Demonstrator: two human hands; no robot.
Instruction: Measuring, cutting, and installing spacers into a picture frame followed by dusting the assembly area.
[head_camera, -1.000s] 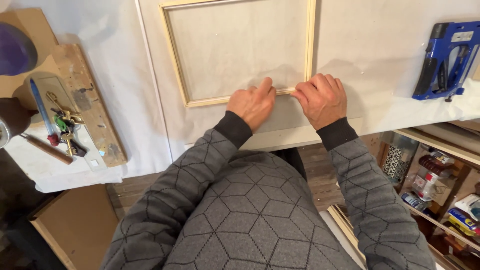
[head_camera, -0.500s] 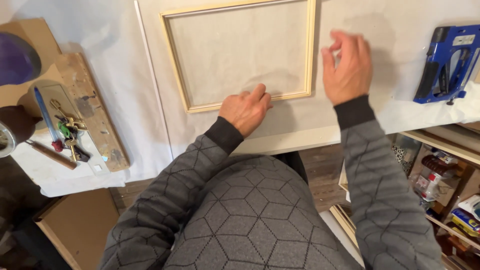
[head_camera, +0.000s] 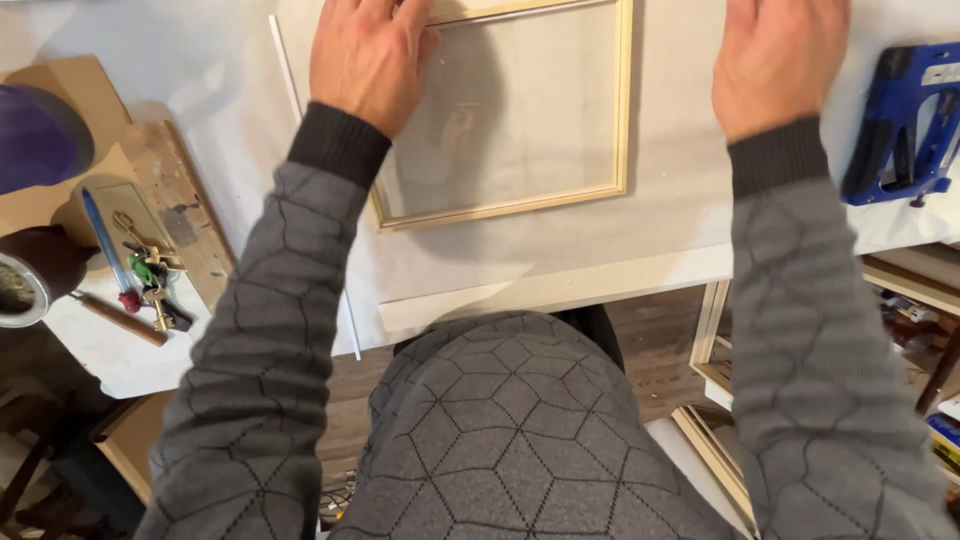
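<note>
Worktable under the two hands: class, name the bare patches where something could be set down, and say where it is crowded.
Bare cloth lies between the wooden frame and the table's near edge, and between the frame and the blue staple gun, below the right hand. The left hand covers the frame's corner. The left end is crowded: keys, blue pen, board.

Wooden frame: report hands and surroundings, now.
Left hand flat on wooden frame, left side. Right hand flat on white sheet, right of frame. Blue staple gun beside right hand, untouched.

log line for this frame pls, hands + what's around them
left hand: flat on wooden frame, upper left | right hand: flat on white sheet, right of frame | blue staple gun: right, untouched | keys: left
</note>
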